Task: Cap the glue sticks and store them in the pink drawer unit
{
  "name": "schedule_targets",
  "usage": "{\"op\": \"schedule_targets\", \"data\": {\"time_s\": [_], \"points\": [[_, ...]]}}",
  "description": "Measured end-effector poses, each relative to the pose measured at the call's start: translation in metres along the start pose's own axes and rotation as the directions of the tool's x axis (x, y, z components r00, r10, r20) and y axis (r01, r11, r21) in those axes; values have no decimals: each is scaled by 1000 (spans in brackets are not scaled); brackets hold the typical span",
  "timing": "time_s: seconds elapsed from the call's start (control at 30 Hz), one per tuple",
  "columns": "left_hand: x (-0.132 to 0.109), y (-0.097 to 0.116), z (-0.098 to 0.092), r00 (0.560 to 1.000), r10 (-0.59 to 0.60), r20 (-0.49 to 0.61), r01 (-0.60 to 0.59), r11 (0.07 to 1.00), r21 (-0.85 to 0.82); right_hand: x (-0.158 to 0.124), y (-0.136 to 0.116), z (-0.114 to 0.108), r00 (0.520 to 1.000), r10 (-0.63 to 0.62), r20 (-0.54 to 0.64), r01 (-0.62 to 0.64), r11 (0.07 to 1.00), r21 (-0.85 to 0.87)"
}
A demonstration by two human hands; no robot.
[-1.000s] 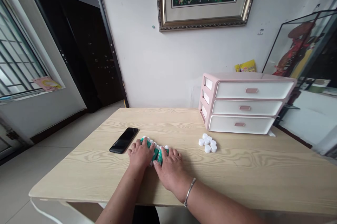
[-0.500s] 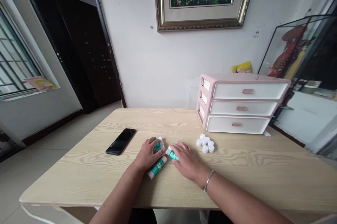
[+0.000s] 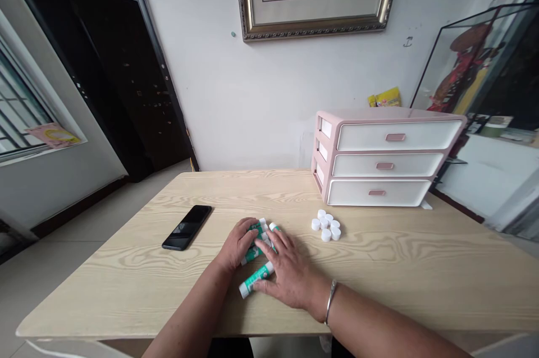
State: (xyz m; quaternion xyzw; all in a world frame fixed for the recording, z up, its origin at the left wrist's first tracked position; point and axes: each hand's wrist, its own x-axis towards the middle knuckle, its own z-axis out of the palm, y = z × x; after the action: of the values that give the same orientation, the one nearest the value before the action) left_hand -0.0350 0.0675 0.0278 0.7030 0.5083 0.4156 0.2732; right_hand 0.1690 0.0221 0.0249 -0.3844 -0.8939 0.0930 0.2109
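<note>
Several green-and-white glue sticks lie bunched on the table between my hands. My left hand curves around the left side of the bunch, fingers and thumb against the sticks. My right hand rests from the other side with its fingers spread, its index finger reaching over the bunch. A nearer glue stick lies slantwise, with my right thumb touching it. Another glue stick shows partly past the right fingers. Both hands hide parts of the sticks. A cluster of small white caps stands to the right, apart from my hands.
On the wooden table, a black phone lies at the left. A pink-and-white drawer unit stands at the back right, with a yellow packet behind its top. The wall rises behind the table.
My right hand has moved nearer and spread its fingers; its thumb is now on the near glue stick. The glue stick that was under it has shifted. The view has tilted slightly.
</note>
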Motion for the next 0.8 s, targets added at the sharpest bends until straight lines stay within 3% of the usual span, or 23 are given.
{"op": "schedule_targets", "data": {"time_s": [0.13,0.27,0.47,0.6,0.8], "points": [[-6,1,-5,997,-63,44,67,993,-98,2,20,2,1000,-6,5,6,999,41],[-8,-1,-4,996,6,86,2,995,-99,2,29,-2,998,-63,8,63,995,81],[-7,-6,-2,994,47,96,-43,998,-39,-1,25,-7,986,-52,-161,84,976,202],[-8,-2,-3,998,5,65,-4,1000,-21,1,33,-5,951,78,-299,36,933,357],[-14,9,-6,998,-63,5,64,997,-45,4,46,3,888,337,-312,-118,824,554]]}}
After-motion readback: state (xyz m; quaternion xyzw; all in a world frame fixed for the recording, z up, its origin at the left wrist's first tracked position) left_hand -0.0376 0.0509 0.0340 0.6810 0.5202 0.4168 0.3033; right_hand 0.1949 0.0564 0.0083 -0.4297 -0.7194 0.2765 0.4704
